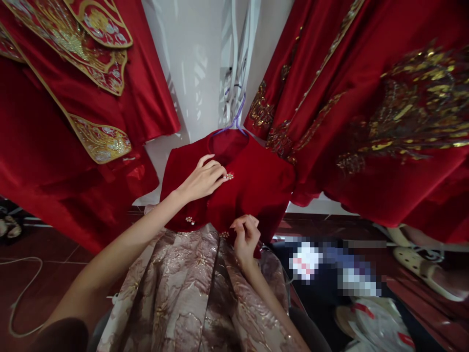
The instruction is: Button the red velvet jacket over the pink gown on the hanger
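A red velvet jacket [256, 181] hangs from a purple hanger [237, 117] in front of me, over a shiny pinkish brocade skirt [183, 278]. My left hand [205, 178] lies across the jacket's upper front, its thumb and fingertips closed at a jeweled flower-shaped button [230, 176]. Lower down, my right hand [246, 237] is raised at the hem with its fingers curled together; whatever they hold, if anything, is too small to make out. Beside it is another flower button [224, 235]. A third jeweled flower [190, 221] sits on the jacket's lower left.
Red satin garments with gold embroidery [98, 139] hang on the left, and a sequined red garment [410, 107] on the right. White hangers [234, 58] dangle above. Clear plastic packages [381, 322] lie low right, near a pale clog [421, 274]. A white cable [27, 298] runs across the floor.
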The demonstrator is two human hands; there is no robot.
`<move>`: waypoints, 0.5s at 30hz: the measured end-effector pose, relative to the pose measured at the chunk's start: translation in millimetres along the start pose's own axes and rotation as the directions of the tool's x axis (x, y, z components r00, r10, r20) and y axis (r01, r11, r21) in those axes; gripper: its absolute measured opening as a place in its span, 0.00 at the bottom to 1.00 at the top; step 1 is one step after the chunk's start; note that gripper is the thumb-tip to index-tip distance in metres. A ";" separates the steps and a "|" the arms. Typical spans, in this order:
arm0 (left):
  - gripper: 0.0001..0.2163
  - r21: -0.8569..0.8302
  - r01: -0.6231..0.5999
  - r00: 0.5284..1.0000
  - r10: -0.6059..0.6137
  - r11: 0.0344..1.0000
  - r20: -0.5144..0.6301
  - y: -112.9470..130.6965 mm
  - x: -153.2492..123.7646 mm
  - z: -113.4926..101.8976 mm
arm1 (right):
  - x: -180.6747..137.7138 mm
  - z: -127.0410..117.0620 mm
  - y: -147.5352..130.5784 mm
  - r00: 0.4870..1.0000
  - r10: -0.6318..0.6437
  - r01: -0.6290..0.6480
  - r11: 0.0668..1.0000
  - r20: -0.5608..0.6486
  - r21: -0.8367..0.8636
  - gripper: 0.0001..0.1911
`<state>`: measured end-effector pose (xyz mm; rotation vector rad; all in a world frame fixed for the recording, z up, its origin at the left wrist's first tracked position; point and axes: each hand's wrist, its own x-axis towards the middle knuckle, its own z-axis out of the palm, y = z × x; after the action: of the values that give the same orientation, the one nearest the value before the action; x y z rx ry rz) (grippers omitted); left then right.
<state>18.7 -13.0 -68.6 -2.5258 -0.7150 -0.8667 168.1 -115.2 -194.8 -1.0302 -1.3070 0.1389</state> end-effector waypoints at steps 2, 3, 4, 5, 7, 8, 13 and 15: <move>0.09 0.049 -0.038 0.999 0.038 0.998 -0.008 -2.5 -0.2 0.1 | 12.1 -0.7 -5.2 1.000 -0.012 0.012 1.000 -0.004 0.021 0.20; 0.09 0.073 -0.050 0.999 0.051 0.996 -0.012 -3.7 -0.5 0.3 | 21.0 -0.3 -8.9 1.000 -0.006 0.006 0.999 -0.002 0.037 0.20; 0.09 0.091 -0.055 0.998 0.057 0.994 -0.020 -4.6 -1.0 0.6 | 31.6 1.0 -13.4 1.000 0.006 -0.007 0.998 0.006 0.061 0.20; 0.09 0.103 -0.052 0.998 0.055 0.993 -0.030 -5.2 -1.7 1.1 | 43.4 3.6 -18.3 0.999 0.028 -0.030 0.996 0.023 0.086 0.18; 0.08 0.105 -0.015 0.998 0.021 0.994 -0.058 -5.9 -3.9 2.8 | 68.3 13.5 -29.4 0.996 0.059 -0.068 0.985 0.063 0.159 0.13; 0.07 0.099 0.024 0.997 -0.016 0.995 -0.075 -6.3 -5.4 4.0 | 79.7 20.6 -35.0 0.993 0.066 -0.088 0.969 0.100 0.230 0.10; 0.12 0.106 0.374 0.917 -0.350 0.921 -0.192 -13.6 -15.4 8.5 | 105.1 59.9 -55.7 0.933 0.125 -0.206 0.955 0.338 0.215 0.27; 0.17 0.138 0.492 0.859 -0.454 0.859 -0.236 -18.4 -18.7 7.4 | 101.1 67.0 -57.8 0.908 0.244 -0.272 0.962 0.341 0.034 0.38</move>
<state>-1.2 -1.0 -82.9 -2.0780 -1.3209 -1.1226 118.5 -50.1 -88.3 -1.1410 -1.4493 0.5866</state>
